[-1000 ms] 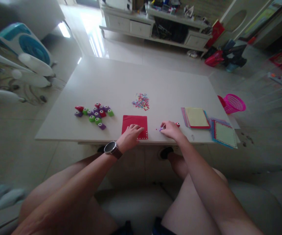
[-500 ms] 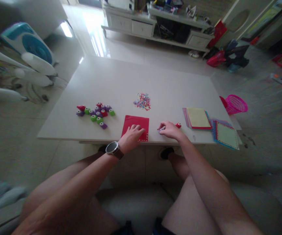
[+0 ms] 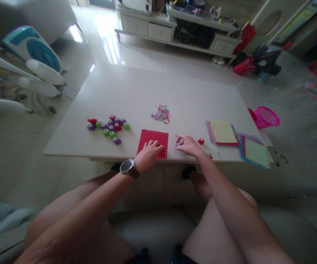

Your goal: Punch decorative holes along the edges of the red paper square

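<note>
My left hand [image 3: 149, 151], a watch on its wrist, lies with fingers spread on a red sheet of paper [image 3: 157, 136]. A row of small pale cut-outs shows along the sheet's lower edge. To the right of the sheet, my right hand [image 3: 188, 145] is closed on a small purple paper punch [image 3: 178, 145], just above or on the table; which one, I cannot tell. A red paper punch [image 3: 201, 140] sits beside that hand. At the left, several purple, green and red paper punches [image 3: 111, 128] stand in a cluster.
Tiny coloured paper bits [image 3: 161, 114] lie in a pile mid-table. Stacked coloured sheets [image 3: 224, 132] and bordered sheets [image 3: 255, 151] rest at the right, the latter over the front edge of the white table [image 3: 196, 95]. A pink basket [image 3: 266, 116] stands beyond the right edge.
My right hand has shifted slightly left with the purple paper punch, uncovering more of the red one and a small brownish thing near the table edge. My left hand stays on the red sheet.
</note>
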A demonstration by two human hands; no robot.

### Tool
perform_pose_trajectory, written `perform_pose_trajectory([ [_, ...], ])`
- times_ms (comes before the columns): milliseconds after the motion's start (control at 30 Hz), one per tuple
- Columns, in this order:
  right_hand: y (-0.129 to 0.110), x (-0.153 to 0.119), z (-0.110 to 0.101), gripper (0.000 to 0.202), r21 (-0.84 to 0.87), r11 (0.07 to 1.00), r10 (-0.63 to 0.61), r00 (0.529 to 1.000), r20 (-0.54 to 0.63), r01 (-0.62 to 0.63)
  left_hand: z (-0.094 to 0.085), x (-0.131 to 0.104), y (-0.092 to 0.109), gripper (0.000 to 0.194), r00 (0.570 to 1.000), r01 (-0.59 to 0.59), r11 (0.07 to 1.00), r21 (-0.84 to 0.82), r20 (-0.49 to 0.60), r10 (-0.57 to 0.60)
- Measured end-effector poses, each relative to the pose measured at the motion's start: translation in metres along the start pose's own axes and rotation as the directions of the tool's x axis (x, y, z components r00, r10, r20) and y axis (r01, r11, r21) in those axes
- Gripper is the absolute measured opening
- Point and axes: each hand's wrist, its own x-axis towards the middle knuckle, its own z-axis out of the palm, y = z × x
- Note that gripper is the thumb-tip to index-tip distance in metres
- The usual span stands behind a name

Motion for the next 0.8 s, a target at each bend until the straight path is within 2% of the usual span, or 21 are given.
perform_pose_trajectory([
  [100, 0.004, -0.002, -0.004, 0.021, -0.154, 0.988, -0.002, 0.997, -0.081, -0.011, 0.001, 0.0, 0.0, 0.052, 1.0, 0.003, 1.0, -0.013, -0.007, -0.003],
  [267, 0.012, -0.006, -0.013, 0.025, -0.298, 0.948, 0.082, 0.992, -0.095, -0.107, 0.0, 0.0, 0.001, 0.052, 1.0, 0.013, 1.0, -0.022, -0.002, -0.013],
  [467, 0.015, -0.011, -0.02, 0.027, -0.458, 0.858, 0.182, 0.971, -0.152, -0.232, -0.001, 0.0, 0.001, 0.051, 1.0, 0.006, 0.998, -0.064, 0.002, -0.006],
  [600, 0.028, -0.011, -0.024, 0.027, -0.511, 0.801, 0.234, 0.948, -0.214, -0.313, 0.001, 0.0, 0.002, 0.048, 1.0, 0.0, 0.998, -0.07, -0.012, -0.001],
  [800, 0.049, -0.011, -0.025, 0.026, -0.506, 0.776, 0.249, 0.92, -0.303, -0.377, -0.001, 0.002, -0.001, 0.043, 0.999, 0.009, 0.999, -0.05, -0.051, -0.011],
])
